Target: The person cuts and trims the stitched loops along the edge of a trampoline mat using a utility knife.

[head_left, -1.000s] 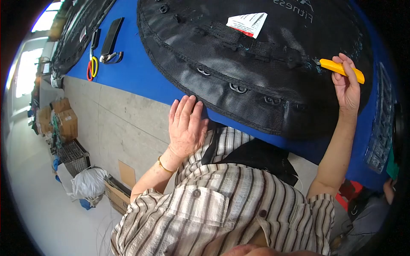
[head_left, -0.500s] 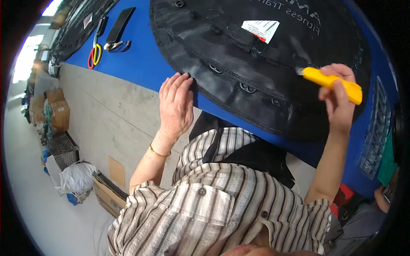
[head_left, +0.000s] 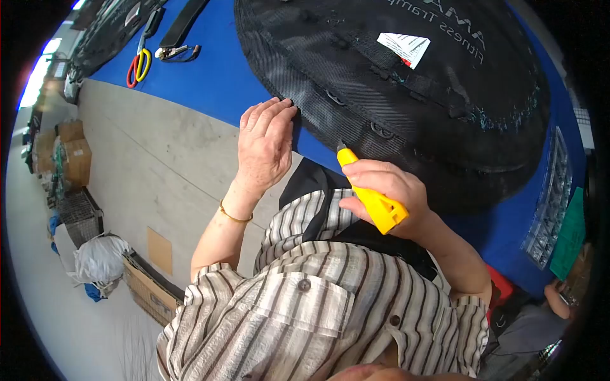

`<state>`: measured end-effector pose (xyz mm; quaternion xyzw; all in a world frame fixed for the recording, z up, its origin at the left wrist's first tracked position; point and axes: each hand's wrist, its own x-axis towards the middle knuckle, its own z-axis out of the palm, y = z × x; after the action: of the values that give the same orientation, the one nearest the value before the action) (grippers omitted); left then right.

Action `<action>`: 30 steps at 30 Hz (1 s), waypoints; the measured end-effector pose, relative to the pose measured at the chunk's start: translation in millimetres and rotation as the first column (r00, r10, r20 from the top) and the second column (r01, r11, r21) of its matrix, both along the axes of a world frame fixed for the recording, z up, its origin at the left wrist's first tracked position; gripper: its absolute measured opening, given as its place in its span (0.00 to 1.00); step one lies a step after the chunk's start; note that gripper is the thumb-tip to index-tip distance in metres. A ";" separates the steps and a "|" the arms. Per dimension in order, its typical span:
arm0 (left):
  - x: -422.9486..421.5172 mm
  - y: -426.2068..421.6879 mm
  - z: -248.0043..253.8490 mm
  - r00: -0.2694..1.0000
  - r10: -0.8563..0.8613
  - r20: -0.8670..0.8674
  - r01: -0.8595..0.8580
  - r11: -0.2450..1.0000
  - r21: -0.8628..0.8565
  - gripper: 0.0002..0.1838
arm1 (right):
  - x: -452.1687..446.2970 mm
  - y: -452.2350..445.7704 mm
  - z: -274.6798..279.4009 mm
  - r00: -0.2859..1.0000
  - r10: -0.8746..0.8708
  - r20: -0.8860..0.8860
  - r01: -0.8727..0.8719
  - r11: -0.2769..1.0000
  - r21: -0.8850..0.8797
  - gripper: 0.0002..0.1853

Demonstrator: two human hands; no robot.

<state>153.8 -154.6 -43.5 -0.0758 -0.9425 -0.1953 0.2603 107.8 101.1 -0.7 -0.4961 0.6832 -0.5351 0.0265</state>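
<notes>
My right hand (head_left: 397, 193) is closed around a yellow utility knife (head_left: 373, 193). The knife's dark tip points up and left, at the near edge of a round black fabric bag (head_left: 438, 143) with mirrored lettering. From the left, my left hand (head_left: 267, 143) reaches to the bag's rim. Its fingers are stretched out side by side, with the fingertips at the rim, and its thumb is mostly hidden. A white label (head_left: 405, 49) lies on the bag, and loose bluish threads (head_left: 505, 117) dot its surface on the right.
Red-and-yellow-handled scissors (head_left: 139, 68) and a black strap-like item (head_left: 183, 24) lie on the blue table (head_left: 190, 89). A clear ridged strip (head_left: 545, 203) is at the right edge. Boxes and a white bag (head_left: 100, 259) stand on the floor at left. Another person's arm (head_left: 557, 300) shows at lower right.
My right hand has brought the knife down and left, from above the bag to its near edge. The left hand stays at the rim. The view has shifted slightly.
</notes>
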 end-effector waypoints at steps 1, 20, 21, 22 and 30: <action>-0.5 0.2 -0.9 1.000 -0.001 -0.015 0.001 1.000 0.000 0.16 | 2.1 -1.0 -2.0 1.000 -0.003 -0.010 0.003 1.000 -0.008 0.27; -3.3 3.8 -0.8 0.998 0.008 -0.066 -0.009 1.000 -0.012 0.13 | 7.4 -19.6 -6.6 0.998 -0.055 -0.001 0.055 0.998 0.035 0.26; -3.5 3.2 -1.9 0.998 0.011 -0.065 -0.012 1.000 -0.012 0.13 | 7.3 -19.0 -6.5 0.999 -0.053 -0.001 0.053 0.998 0.035 0.26; -4.0 2.4 -3.9 0.997 0.005 -0.075 -0.006 1.000 -0.017 0.15 | 7.2 -18.3 -6.6 0.998 -0.057 -0.012 0.058 0.998 0.037 0.26; -4.6 2.7 -4.2 0.996 0.002 -0.093 -0.003 1.000 -0.014 0.17 | 7.6 -11.5 -8.0 0.997 -0.045 -0.057 0.048 0.998 0.044 0.25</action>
<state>149.2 -151.9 -47.7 -0.0854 -0.9308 -0.1844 0.3037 115.4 89.6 -8.7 -0.4941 0.7071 -0.5059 0.0061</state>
